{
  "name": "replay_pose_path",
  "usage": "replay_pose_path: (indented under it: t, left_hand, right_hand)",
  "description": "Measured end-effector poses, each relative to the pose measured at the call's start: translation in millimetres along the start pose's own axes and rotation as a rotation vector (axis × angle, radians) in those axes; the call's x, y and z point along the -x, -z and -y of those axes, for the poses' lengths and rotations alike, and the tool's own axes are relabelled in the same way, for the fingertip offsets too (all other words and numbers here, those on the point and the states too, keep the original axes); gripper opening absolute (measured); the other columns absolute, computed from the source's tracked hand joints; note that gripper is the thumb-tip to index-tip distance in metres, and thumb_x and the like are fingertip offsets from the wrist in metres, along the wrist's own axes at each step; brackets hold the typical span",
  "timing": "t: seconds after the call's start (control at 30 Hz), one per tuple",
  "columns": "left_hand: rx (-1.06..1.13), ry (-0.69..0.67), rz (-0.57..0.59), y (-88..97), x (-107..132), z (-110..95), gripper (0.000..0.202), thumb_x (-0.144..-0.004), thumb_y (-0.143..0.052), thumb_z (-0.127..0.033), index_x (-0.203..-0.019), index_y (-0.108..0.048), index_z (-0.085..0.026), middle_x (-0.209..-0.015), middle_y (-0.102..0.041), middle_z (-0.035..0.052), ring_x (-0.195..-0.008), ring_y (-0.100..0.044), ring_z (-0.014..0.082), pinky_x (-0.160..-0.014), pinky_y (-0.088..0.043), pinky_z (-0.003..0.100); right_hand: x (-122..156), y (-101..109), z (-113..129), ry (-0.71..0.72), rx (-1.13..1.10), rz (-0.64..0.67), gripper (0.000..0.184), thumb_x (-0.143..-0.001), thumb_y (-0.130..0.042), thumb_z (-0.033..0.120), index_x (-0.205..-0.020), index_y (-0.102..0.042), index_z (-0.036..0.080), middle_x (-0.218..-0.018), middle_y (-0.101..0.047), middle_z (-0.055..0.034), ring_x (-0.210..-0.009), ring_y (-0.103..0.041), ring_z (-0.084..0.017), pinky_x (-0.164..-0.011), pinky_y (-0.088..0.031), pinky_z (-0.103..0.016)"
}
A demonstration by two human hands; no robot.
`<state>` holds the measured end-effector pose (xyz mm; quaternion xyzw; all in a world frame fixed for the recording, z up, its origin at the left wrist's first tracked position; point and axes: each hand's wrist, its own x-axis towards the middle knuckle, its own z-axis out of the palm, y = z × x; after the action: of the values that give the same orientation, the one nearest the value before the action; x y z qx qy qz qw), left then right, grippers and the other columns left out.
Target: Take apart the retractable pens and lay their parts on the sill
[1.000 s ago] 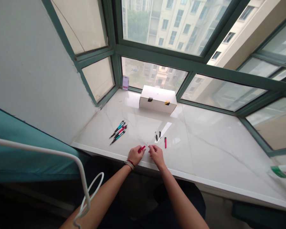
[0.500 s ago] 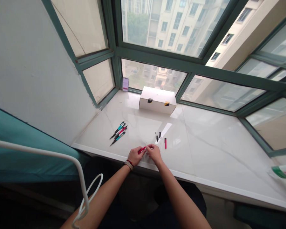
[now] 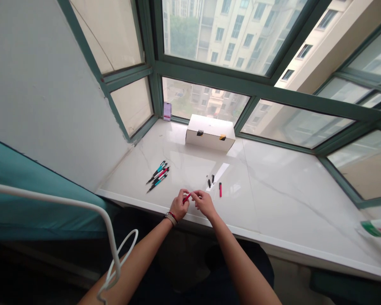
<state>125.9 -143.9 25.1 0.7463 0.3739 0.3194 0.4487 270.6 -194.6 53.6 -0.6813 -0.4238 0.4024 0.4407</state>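
Hands [image 3: 179, 206] close together, red barrel [image 3: 186, 198] in left, end toward right.

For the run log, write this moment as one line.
left hand: holds red barrel | right hand: at barrel's upper end | pens: bunched at left | box: farther back

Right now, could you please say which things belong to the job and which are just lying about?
Likely in the job:
red barrel in left hand
loose red piece
small black parts
pens

Seemingly lying about:
white box
green-and-white item
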Motion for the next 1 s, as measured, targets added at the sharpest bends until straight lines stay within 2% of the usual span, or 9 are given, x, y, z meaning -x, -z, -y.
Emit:
replay_pose_path:
  t: [0.1, 0.2, 0.4, 0.47, 0.57, 0.67, 0.73, 0.87, 1.0]
  left_hand:
    - [0.032, 0.002, 0.034, 0.4, 0, 2, 0.031, -0.080, -0.046, -0.017, -0.111, -0.044, -0.022, -0.067, -0.060, -0.0044, -0.056, -0.053, 0.0132, -0.060, -0.038, 0.023]
    - [0.021, 0.008, 0.066, 0.7, 0, 3, 0.026, -0.082, -0.045, -0.019, -0.108, -0.044, -0.023, -0.065, -0.059, -0.0053, -0.055, -0.053, 0.0130, -0.059, -0.038, 0.023]
    - [-0.017, -0.030, 0.101, 0.4, 1, 2, 0.025, -0.082, -0.047, -0.019, -0.106, -0.044, -0.023, -0.067, -0.060, -0.0050, -0.055, -0.052, 0.0122, -0.058, -0.037, 0.023]
    - [0.019, -0.018, 0.087, 1.0, 1, 1, 0.027, -0.082, -0.050, -0.022, -0.109, -0.045, -0.022, -0.066, -0.060, -0.0052, -0.054, -0.052, 0.0116, -0.058, -0.038, 0.022]
    - [0.123, 0.033, 0.073, 1.9, -1, -1, 0.030, -0.085, -0.052, -0.029, -0.112, -0.045, -0.019, -0.067, -0.063, -0.0034, -0.055, -0.055, 0.0106, -0.059, -0.042, 0.022]
    - [0.194, 0.093, 0.108, 1.1, -3, 0, 0.027, -0.088, -0.049, -0.040, -0.103, -0.053, -0.017, -0.070, -0.066, 0.0003, -0.052, -0.055, 0.0097, -0.054, -0.043, 0.021]
    - [0.202, 0.112, 0.130, -0.2, -4, 1, 0.032, -0.088, -0.049, -0.045, -0.099, -0.057, -0.017, -0.074, -0.068, 0.0025, -0.051, -0.056, 0.0096, -0.051, -0.044, 0.021]
    - [0.182, 0.110, 0.135, -2.3, -4, 4, 0.044, -0.081, -0.060, -0.048, -0.113, -0.058, -0.018, -0.080, -0.069, 0.0025, -0.051, -0.059, 0.0100, -0.051, -0.046, 0.022]
    - [0.134, 0.067, 0.171, -2.5, -3, 4, 0.034, -0.082, -0.059, -0.047, -0.099, -0.066, -0.019, -0.075, -0.070, 0.0020, -0.051, -0.058, 0.0101, -0.054, -0.046, 0.022]
  right_hand:
    - [3, -8, -2, -0.039, -0.082, -0.008, 0.037, -0.078, -0.060, 0.053, -0.084, -0.065, 0.017, -0.071, -0.065, -0.0035, -0.049, -0.054, -0.011, -0.040, -0.044, -0.022]
    - [2, -6, -1, -0.080, -0.119, -0.034, 0.037, -0.077, -0.061, 0.053, -0.084, -0.062, 0.016, -0.075, -0.066, -0.0045, -0.049, -0.055, -0.010, -0.039, -0.046, -0.021]
    - [2, 3, 0, -0.014, -0.074, 0.052, 0.038, -0.077, -0.062, 0.054, -0.087, -0.064, 0.016, -0.071, -0.065, -0.0035, -0.048, -0.056, -0.011, -0.038, -0.046, -0.020]
    - [1, 6, -3, -0.016, -0.079, -0.011, 0.039, -0.077, -0.061, 0.054, -0.082, -0.063, 0.016, -0.069, -0.065, -0.0038, -0.048, -0.056, -0.011, -0.038, -0.046, -0.021]
    - [1, 12, -11, -0.052, -0.138, -0.199, 0.041, -0.078, -0.058, 0.058, -0.081, -0.060, 0.017, -0.069, -0.064, -0.0036, -0.049, -0.057, -0.012, -0.039, -0.047, -0.022]
    - [5, 20, -20, -0.108, -0.230, -0.344, 0.044, -0.077, -0.058, 0.062, -0.079, -0.058, 0.018, -0.068, -0.063, -0.0031, -0.051, -0.057, -0.013, -0.042, -0.049, -0.023]
    - [10, 24, -26, -0.136, -0.274, -0.381, 0.045, -0.075, -0.058, 0.064, -0.076, -0.058, 0.018, -0.067, -0.063, -0.0034, -0.051, -0.057, -0.014, -0.043, -0.048, -0.024]
    - [19, 24, -36, -0.159, -0.317, -0.422, 0.047, -0.074, -0.057, 0.066, -0.073, -0.056, 0.019, -0.069, -0.064, -0.0046, -0.052, -0.056, -0.013, -0.044, -0.046, -0.024]
    - [21, 21, -40, -0.139, -0.368, -0.417, 0.047, -0.074, -0.058, 0.065, -0.072, -0.056, 0.018, -0.067, -0.063, -0.0032, -0.050, -0.054, -0.012, -0.046, -0.044, -0.023]
